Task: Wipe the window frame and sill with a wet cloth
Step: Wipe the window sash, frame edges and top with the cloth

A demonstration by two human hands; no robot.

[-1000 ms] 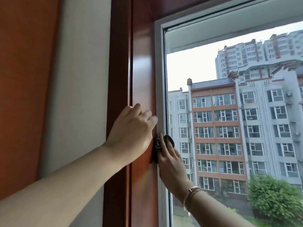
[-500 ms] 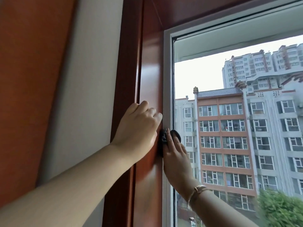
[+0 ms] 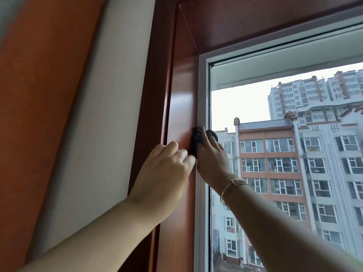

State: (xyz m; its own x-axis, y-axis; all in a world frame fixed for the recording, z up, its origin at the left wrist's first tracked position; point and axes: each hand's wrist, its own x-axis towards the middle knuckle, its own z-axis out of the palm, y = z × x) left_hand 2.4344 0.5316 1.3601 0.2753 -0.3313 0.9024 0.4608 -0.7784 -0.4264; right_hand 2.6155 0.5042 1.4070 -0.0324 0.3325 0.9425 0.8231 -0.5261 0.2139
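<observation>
black cloth (image 3: 195,142), white window frame (image 3: 202,95), reddish-brown wood trim (image 3: 180,95).
</observation>
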